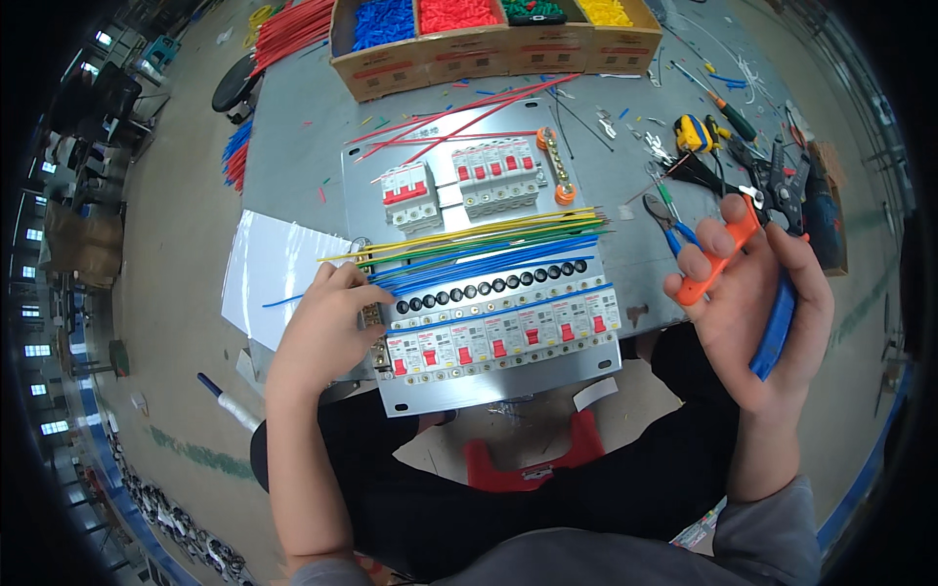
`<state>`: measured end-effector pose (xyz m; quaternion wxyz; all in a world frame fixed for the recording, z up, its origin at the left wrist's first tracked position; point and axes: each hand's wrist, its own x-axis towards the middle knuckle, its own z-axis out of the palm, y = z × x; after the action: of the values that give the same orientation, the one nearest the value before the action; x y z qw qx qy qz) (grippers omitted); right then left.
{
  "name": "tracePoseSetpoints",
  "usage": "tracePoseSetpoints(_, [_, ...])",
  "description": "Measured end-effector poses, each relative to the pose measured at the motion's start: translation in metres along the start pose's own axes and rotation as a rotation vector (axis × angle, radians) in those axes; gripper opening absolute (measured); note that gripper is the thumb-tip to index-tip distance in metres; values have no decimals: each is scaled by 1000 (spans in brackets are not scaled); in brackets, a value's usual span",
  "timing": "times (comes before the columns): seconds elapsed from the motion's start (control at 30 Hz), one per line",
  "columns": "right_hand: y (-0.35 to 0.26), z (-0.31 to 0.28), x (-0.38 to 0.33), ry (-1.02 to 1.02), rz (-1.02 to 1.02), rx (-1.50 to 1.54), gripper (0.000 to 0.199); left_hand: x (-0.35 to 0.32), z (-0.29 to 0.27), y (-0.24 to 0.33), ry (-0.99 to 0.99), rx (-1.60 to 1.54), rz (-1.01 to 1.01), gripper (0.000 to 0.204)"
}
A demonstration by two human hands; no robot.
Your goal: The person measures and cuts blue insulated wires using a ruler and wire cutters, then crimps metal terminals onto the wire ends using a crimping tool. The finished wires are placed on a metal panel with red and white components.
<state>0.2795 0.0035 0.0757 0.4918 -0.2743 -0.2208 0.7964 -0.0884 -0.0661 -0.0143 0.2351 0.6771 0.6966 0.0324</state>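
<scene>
My left hand (327,317) bends over the left edge of a metal mounting plate (498,391), its curled fingers closed on a blue wire (283,302) whose end sticks out to the left. The fingertips hide the exact grip. Yellow wires (469,234), green wires (489,238) and more blue wires (489,264) lie across the plate. Below them run a row of black round caps (485,288) and a row of breakers with red switches (498,342). Raised at the right, my right hand (752,303) holds cutting pliers with one orange handle (718,264) and one blue handle (775,327).
Two breaker groups, one (408,195) left of the other (496,178), and a brass terminal bar (556,166) sit farther back. Behind stands a cardboard box (489,54) of coloured sleeves. Blue-handled cutters (672,234), a yellow tape measure (694,134) and screwdrivers (728,112) lie right.
</scene>
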Motion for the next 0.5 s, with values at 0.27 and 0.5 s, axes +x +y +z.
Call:
tracePoseSetpoints(0.27, [6, -13, 2, -63, 66, 59, 30, 6, 24, -14, 108, -52, 165, 19])
tracePoseSetpoints(0.5, [11, -14, 4, -66, 91, 50, 32, -13, 3, -3, -65, -376, -98, 26])
